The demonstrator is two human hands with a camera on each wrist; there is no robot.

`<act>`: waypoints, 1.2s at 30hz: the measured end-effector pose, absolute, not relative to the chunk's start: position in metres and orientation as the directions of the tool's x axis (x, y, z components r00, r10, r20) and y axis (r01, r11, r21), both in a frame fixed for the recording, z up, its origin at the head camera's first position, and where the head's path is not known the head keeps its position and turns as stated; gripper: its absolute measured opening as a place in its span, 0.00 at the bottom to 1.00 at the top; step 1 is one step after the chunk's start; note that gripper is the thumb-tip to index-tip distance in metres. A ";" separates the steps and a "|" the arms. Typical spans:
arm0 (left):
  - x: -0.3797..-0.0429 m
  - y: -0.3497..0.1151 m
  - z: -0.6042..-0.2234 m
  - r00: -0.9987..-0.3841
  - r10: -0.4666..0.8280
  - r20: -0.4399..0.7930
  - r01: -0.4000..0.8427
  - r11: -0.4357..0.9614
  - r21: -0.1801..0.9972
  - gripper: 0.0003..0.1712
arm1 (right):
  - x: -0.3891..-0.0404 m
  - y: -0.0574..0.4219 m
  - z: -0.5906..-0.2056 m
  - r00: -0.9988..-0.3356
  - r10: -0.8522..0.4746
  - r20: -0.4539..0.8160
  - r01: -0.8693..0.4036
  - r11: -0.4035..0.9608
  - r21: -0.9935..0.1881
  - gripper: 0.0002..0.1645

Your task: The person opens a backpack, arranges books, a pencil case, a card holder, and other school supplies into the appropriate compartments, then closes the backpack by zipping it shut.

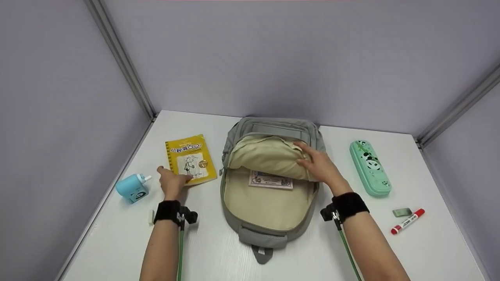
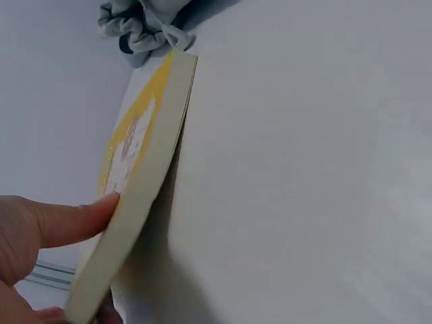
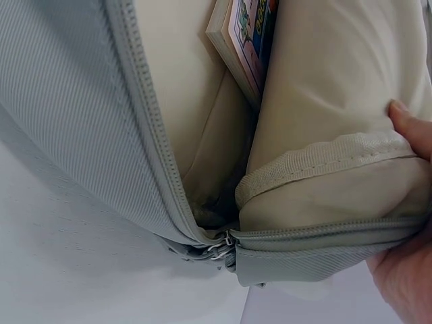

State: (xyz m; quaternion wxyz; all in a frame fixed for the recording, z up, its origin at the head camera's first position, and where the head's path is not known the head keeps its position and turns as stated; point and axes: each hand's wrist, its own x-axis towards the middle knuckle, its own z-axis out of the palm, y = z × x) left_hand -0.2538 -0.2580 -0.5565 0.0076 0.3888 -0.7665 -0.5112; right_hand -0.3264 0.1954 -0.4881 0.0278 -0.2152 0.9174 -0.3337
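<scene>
A yellow book (image 1: 209,166) with a cartoon cover lies left of the grey backpack (image 1: 263,242). My left hand (image 1: 172,183) grips its near left part, thumb on the cover; in the left wrist view the book's page edge (image 2: 135,216) is tilted, with a shadow beneath it. The backpack lies unzipped on the table. My right hand (image 1: 322,168) holds back its cream-lined flap (image 1: 269,156), with the thumb on the lining in the right wrist view. Inside the backpack another book (image 1: 270,181) with a pink and blue cover shows, partly hidden under the flap.
On the left stand a light blue panda-printed bottle-like thing (image 1: 133,188) and a small pale block (image 1: 151,217). To the right lie a green panda pencil case (image 1: 370,168), a small green block (image 1: 402,212) and a red-capped marker (image 1: 408,221). Grey partition walls (image 1: 273,58) border the white table (image 1: 211,242).
</scene>
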 end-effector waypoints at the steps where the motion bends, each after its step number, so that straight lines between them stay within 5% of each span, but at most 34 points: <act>1: -0.254 -0.257 -0.557 -0.695 -0.599 -0.398 -0.574 0.129 0.808 0.53 | -0.326 0.195 -0.488 -0.907 -0.411 0.088 -0.371 0.685 -0.627 0.35; 5: -0.256 -0.254 -0.560 -0.725 -0.525 -0.446 -0.468 -0.100 0.878 0.34 | -0.324 0.194 -0.490 -0.912 -0.405 0.069 -0.354 0.688 -0.633 0.36; 9: -0.258 -0.255 -0.556 -0.792 -0.460 -0.403 -0.330 -0.233 0.915 0.26 | -0.323 0.192 -0.492 -0.912 -0.407 0.062 -0.348 0.682 -0.644 0.36; 24: -0.253 -0.231 -0.497 -0.939 -0.302 -0.168 -0.006 -0.470 0.882 0.22 | -0.328 0.191 -0.489 -0.905 -0.420 0.070 -0.364 0.678 -0.639 0.36; 36: -0.249 -0.198 -0.473 -1.000 -0.008 -0.010 -0.006 -0.446 0.895 0.24 | -0.338 0.192 -0.484 -0.906 -0.416 0.081 -0.372 0.690 -0.621 0.35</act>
